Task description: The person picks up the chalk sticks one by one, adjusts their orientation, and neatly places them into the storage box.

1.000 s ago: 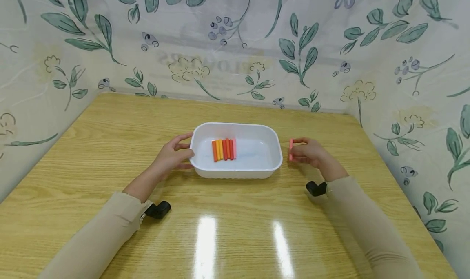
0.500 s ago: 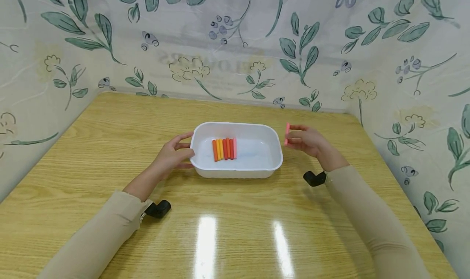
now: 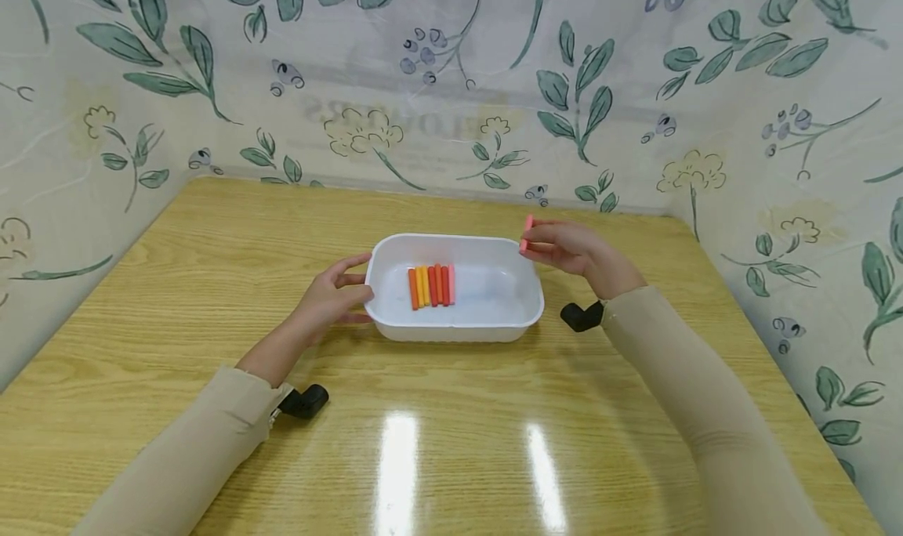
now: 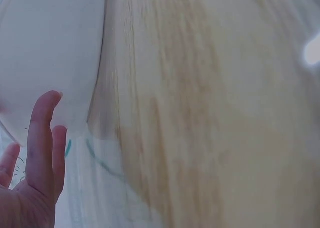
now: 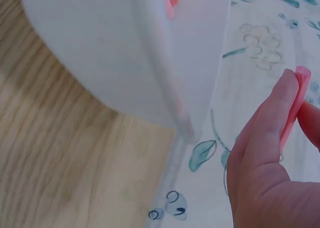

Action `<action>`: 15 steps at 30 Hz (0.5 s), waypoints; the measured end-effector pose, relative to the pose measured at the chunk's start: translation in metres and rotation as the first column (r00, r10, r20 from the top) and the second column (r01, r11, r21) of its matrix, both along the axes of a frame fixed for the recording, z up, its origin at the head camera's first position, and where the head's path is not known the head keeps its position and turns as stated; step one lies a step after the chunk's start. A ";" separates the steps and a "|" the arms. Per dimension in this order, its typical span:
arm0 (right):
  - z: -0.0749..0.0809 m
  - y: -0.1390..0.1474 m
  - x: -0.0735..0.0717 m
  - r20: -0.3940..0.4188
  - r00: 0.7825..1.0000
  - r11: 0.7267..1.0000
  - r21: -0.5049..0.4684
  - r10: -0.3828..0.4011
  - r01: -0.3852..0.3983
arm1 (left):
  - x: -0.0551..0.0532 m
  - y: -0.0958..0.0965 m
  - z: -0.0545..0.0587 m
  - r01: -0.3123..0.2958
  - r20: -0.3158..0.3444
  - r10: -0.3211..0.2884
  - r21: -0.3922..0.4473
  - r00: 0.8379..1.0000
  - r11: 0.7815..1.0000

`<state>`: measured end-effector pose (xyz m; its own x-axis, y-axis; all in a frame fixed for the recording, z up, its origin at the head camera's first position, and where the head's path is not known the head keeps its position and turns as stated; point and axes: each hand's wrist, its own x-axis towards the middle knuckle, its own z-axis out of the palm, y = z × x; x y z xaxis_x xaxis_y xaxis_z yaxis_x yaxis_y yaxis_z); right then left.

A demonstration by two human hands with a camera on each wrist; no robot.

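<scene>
A white plastic tray (image 3: 494, 295) stands on the table, with a row of several orange, yellow, red and pink crayon-like sticks (image 3: 436, 286) lying side by side in its left half. At the tray's left end, my left hand (image 3: 326, 299) touches the rim and outer wall with spread fingers; the left wrist view shows those fingers (image 4: 41, 143) fairly straight beside the wall. My right hand (image 3: 573, 246) pinches one pink stick (image 3: 526, 235) between thumb and fingers, over the tray's far right corner. In the right wrist view the pink stick (image 5: 302, 82) is tilted between the fingertips.
The wooden table (image 3: 466, 395) extends around the tray. Flower-patterned cloth (image 3: 451, 89) rises behind the table and along both sides. A black wrist-worn piece (image 3: 305, 402) sticks out below the left cuff, another black piece (image 3: 582, 316) below the right.
My right hand has lifted the pink stick from beside the tray's right end and moved it away from me and leftward to the far right corner. The left hand and tray stay put.
</scene>
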<state>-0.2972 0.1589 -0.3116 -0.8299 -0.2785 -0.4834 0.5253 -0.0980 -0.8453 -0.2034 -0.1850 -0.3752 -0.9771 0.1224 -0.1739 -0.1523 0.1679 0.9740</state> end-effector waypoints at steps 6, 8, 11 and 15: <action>0.003 -0.017 -0.007 0.033 0.999 1.000 -0.017 -0.001 0.001 | 0.000 0.001 -0.001 -0.005 0.006 0.005 0.001 1.000 1.000; 0.004 -0.023 -0.009 0.046 0.999 1.000 -0.012 -0.010 0.011 | 0.000 0.001 -0.001 -0.006 0.007 0.006 0.001 1.000 1.000; 0.005 -0.032 -0.012 0.065 0.998 1.000 -0.006 -0.006 0.006 | 0.000 0.001 -0.001 -0.002 0.004 0.002 0.005 1.000 1.000; 0.003 -0.044 -0.015 0.085 0.995 0.999 0.018 0.043 -0.045 | 0.000 0.001 -0.001 0.000 0.001 0.000 0.008 1.000 1.000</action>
<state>-0.3125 0.1154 -0.3082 -0.7731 -0.3038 -0.5568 0.5982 -0.0572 -0.7993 -0.2032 -0.1841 -0.3758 -0.9770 0.1236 -0.1740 -0.1535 0.1597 0.9752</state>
